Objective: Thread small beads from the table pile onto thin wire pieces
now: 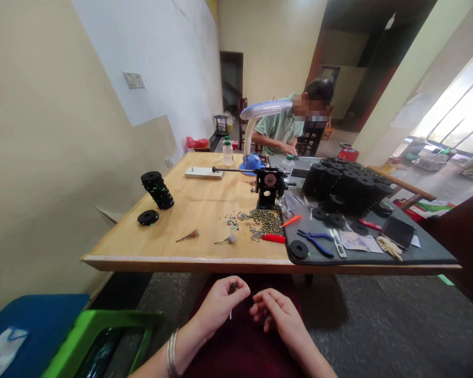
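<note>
In front of my lap, off the table's near edge, my left hand [224, 302] pinches something small and dark between thumb and fingers. A thin white bit shows below that hand. Close on its right, my right hand [275, 311] has its fingers curled and its fingertips together; what they hold, if anything, is too fine to see. The hands do not touch. On the wooden table [142, 244] beyond lie two small brush-like pieces, one reddish [189, 235] and one whitish [226, 239]. Many small beads or metal bits [266, 221] are heaped to their right.
A black winding device [268, 186] with a long rod stands mid-table, before a lamp [252, 160]. Black foam spools stand stacked at left [157, 190] and massed at right [339, 184]. Blue pliers [316, 243] lie on the grey mat [355, 256]. Another person [276, 131] works opposite.
</note>
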Demonstrator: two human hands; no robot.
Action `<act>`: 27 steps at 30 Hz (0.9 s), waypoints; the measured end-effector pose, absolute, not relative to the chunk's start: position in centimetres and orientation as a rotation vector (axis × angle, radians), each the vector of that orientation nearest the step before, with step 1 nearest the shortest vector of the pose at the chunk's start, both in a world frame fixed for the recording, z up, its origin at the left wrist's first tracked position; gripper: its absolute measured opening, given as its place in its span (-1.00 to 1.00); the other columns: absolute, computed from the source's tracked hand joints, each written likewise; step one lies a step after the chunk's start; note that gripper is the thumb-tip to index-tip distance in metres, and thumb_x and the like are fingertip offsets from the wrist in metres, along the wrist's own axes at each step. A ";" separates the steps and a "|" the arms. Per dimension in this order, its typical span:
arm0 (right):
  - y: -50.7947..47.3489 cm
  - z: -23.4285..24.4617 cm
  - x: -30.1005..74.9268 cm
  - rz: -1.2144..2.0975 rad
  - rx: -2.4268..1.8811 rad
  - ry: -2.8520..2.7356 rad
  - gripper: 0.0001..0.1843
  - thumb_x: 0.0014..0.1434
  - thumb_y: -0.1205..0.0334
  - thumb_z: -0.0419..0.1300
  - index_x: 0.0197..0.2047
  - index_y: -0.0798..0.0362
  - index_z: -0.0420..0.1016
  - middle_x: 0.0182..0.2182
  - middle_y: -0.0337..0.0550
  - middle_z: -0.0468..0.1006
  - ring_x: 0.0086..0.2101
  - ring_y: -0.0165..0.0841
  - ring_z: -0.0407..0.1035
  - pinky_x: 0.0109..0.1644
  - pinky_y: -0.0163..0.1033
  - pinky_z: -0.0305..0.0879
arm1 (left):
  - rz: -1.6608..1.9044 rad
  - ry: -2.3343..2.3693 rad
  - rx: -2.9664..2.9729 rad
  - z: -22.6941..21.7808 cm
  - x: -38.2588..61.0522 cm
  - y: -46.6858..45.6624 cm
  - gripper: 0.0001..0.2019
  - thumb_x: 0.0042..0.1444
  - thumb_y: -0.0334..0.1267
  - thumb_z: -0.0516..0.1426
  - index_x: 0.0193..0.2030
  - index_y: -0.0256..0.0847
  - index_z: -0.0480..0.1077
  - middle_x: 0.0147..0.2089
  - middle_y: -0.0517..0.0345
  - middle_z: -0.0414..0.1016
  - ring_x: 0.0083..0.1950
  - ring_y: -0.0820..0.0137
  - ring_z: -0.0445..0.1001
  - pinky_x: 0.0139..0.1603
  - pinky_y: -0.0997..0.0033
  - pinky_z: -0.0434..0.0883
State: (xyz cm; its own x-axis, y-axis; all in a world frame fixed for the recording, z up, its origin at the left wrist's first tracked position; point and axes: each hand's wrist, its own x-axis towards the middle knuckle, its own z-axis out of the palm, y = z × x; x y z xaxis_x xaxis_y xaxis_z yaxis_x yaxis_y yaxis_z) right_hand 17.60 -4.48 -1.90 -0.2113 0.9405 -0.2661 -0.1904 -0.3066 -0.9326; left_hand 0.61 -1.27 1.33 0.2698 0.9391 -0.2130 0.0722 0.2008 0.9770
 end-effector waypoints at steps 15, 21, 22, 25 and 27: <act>-2.2 0.3 16.5 1.629 -1.075 -0.855 -0.65 -0.03 0.01 0.32 -0.46 0.09 0.33 -0.64 -0.25 0.52 -0.64 -0.49 0.32 -0.62 -0.46 0.10 | 0.913 1.067 1.230 2.3 1.3 0.4 -0.82 -0.02 -0.17 0.17 -0.39 -0.26 0.39 -0.48 0.25 0.35 -0.48 0.50 0.23 -0.43 0.51 0.20; -2.2 0.6 16.7 1.608 -1.022 -0.604 -0.64 -0.09 0.03 0.39 -0.43 0.08 0.36 -0.54 -0.20 0.56 -0.55 -0.44 0.40 -0.60 -0.48 0.13 | 0.732 0.849 1.009 0.4 2.0 -0.4 -0.79 -0.15 -0.40 0.21 -0.29 -0.27 0.37 -0.39 0.24 0.40 -0.49 0.56 0.20 -0.52 0.57 0.09; -2.2 0.5 16.6 1.606 -1.013 -0.598 -0.64 -0.09 0.03 0.39 -0.43 0.08 0.36 -0.54 -0.21 0.56 -0.56 -0.45 0.39 -0.61 -0.48 0.12 | 0.724 0.818 1.014 0.3 2.2 -0.6 -0.79 -0.15 -0.39 0.22 -0.30 -0.26 0.36 -0.39 0.23 0.40 -0.47 0.55 0.23 -0.52 0.57 0.09; -2.2 0.3 16.6 1.606 -0.986 -0.588 -0.66 -0.06 0.05 0.38 -0.41 0.09 0.37 -0.53 -0.18 0.57 -0.56 -0.46 0.38 -0.60 -0.47 0.14 | 0.744 0.811 1.048 0.1 2.7 -0.8 -0.78 -0.11 -0.26 0.27 -0.35 -0.25 0.34 -0.44 0.24 0.40 -0.47 0.54 0.25 -0.50 0.57 0.09; -2.2 0.0 16.7 1.604 -0.993 -0.573 -0.66 -0.06 0.06 0.38 -0.40 0.09 0.37 -0.51 -0.17 0.58 -0.55 -0.45 0.40 -0.59 -0.47 0.17 | 0.752 0.831 1.060 -0.1 2.8 -0.8 -0.73 -0.11 -0.18 0.30 -0.37 -0.25 0.33 -0.48 0.26 0.38 -0.51 0.55 0.23 -0.51 0.56 0.09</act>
State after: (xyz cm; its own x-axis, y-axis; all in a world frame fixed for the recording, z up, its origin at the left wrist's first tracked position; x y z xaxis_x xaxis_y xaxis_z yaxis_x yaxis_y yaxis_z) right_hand 16.66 -2.17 0.03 -0.0372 0.9527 -0.3017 -0.5455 -0.2723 -0.7926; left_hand 2.78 -0.82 -0.06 0.4873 0.8470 -0.2124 -0.1277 0.3098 0.9422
